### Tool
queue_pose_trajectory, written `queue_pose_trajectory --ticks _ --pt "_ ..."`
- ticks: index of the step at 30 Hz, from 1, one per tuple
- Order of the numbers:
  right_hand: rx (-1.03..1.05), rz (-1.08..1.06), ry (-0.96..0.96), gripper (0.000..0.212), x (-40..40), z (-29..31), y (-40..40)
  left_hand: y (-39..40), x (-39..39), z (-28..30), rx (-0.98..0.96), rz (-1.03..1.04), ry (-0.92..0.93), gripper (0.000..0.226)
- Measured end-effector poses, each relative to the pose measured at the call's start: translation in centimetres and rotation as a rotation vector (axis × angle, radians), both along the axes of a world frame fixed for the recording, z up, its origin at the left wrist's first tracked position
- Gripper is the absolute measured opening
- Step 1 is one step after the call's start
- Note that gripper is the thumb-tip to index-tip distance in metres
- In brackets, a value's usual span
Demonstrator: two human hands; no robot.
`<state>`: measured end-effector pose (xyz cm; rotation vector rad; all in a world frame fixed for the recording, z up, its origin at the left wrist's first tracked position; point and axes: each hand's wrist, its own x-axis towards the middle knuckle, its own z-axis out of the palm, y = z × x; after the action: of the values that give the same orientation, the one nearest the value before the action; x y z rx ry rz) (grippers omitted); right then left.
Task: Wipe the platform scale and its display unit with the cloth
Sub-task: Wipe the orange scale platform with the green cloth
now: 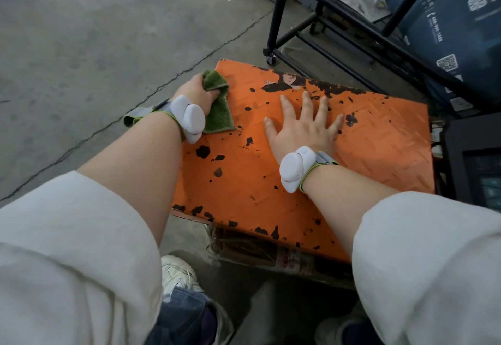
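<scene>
The orange platform scale (311,182) sits low on the concrete floor (95,32), filling the middle of the view. Its paint is chipped, with many dark spots. A black wheeled rack (298,5) stands at 1 o'clock. A dark box at 3 o'clock may be the display unit (477,171), but I cannot tell.

The right hand (303,125) lies flat on the plate, fingers spread wide, holding nothing. The left hand (198,92) grips the green cloth (217,106) at the plate's 10 o'clock corner.

To wipe well, I think: press down, drag the cloth in long rows toward 3 o'clock, and lift the flat hand out of the way.
</scene>
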<state>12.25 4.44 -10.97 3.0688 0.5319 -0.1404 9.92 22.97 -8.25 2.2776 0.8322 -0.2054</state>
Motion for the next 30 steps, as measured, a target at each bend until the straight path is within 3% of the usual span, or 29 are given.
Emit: queue_pose_trajectory --ticks 4,9,11,15,18,22,27,30 --pt "0.003 0.000 0.000 0.064 -0.1 0.1 0.0 1.0 -0.8 0.0 0.073 -0.062 0.081 0.041" --pt "-0.001 -0.002 0.005 0.064 -0.2 0.1 0.1 2.6 -1.8 0.2 0.137 -0.109 0.393 0.048" --pt "0.000 -0.001 0.004 0.063 -0.2 0.1 0.1 2.6 -1.5 0.5 0.158 -0.117 0.375 0.047" --pt "0.002 -0.006 0.000 0.063 -0.2 0.1 0.1 1.0 0.1 -0.2 0.055 -0.047 0.060 0.040" --pt "0.001 -0.008 -0.003 0.063 -0.1 0.0 0.2 0.3 0.8 -0.7 0.035 -0.018 -0.021 0.044" --pt "0.002 -0.002 -0.005 0.063 -0.2 0.0 0.2 1.4 -0.3 -0.5 0.079 -0.070 0.071 0.039" --pt "-0.001 0.000 -0.011 0.064 -0.3 0.0 0.1 2.8 -2.6 0.3 0.112 -0.166 0.377 0.050" --pt "0.000 0.000 -0.015 0.063 -0.2 0.0 0.2 2.8 -2.3 0.5 0.112 -0.147 0.337 0.050"
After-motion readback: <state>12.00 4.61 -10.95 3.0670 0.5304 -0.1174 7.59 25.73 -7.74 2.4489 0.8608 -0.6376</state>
